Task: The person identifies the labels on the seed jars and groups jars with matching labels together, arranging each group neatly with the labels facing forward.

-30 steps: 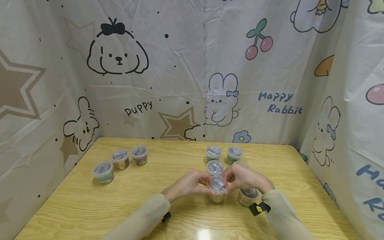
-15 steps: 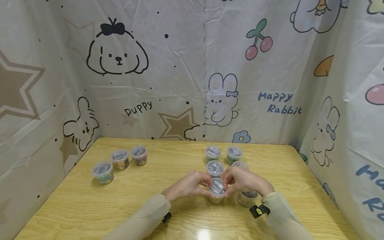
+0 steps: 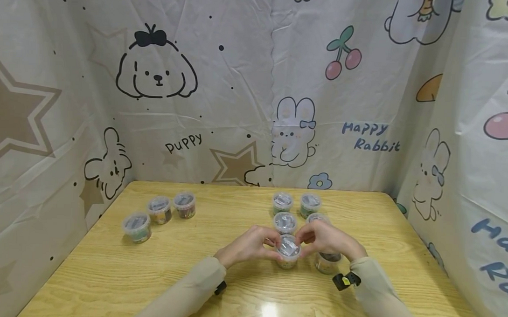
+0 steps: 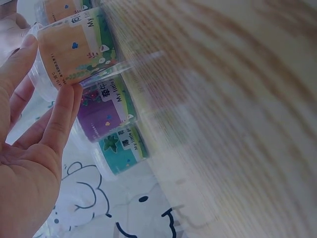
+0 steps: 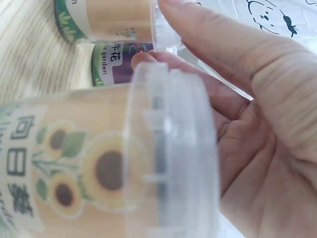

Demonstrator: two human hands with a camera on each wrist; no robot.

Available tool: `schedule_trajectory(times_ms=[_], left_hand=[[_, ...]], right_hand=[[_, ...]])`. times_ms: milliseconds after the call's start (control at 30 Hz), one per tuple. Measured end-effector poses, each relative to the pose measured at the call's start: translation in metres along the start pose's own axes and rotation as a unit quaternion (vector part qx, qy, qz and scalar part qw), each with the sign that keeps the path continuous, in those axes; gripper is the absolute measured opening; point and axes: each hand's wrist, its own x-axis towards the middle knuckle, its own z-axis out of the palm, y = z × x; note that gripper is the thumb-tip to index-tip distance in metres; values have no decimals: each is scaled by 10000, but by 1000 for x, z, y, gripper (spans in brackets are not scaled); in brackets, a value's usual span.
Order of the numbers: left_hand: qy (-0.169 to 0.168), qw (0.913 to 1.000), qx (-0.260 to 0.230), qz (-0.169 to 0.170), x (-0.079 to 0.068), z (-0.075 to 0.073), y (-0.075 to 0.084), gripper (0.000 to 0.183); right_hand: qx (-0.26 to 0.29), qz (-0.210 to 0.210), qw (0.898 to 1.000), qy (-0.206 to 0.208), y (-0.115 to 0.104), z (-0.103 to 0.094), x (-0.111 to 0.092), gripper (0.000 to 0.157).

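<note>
A small clear plastic tub (image 3: 288, 253) with an orange label stands at the near end of the left row in the right-hand group. My left hand (image 3: 253, 243) holds it from the left; in the left wrist view the thumb is at the lid's rim and the fingertips (image 4: 69, 94) lie against the side. From the right, my right hand (image 3: 327, 239) holds the same tub, its thumb on the lid's edge in the right wrist view. Another orange-labelled tub (image 5: 89, 163), with sunflowers printed on it, stands close beside my right hand.
Behind the held tub stand another lidded tub (image 3: 285, 222) and two more (image 3: 282, 203) (image 3: 310, 205) at the back. A tub (image 3: 317, 218) is partly hidden by my right hand. Three tubs (image 3: 159, 210) stand at the table's left. A printed cloth (image 3: 240, 83) surrounds the wooden table (image 3: 219, 204).
The held tub has shifted slightly toward me, widening the gap from the tub behind it. My right hand has moved a little to the right; my left hand has barely moved.
</note>
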Motion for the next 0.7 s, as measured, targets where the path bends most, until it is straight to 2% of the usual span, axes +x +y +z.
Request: schedule_trajectory(times_ms=[233, 700], left_hand=[[12, 9999, -36, -127, -1, 0, 1, 20], [19, 9998, -123, -185, -2, 0, 1, 20]], right_hand=[[87, 309, 9995, 76, 2, 1, -1, 25], [114, 262, 9996, 29, -2, 0, -1, 26]])
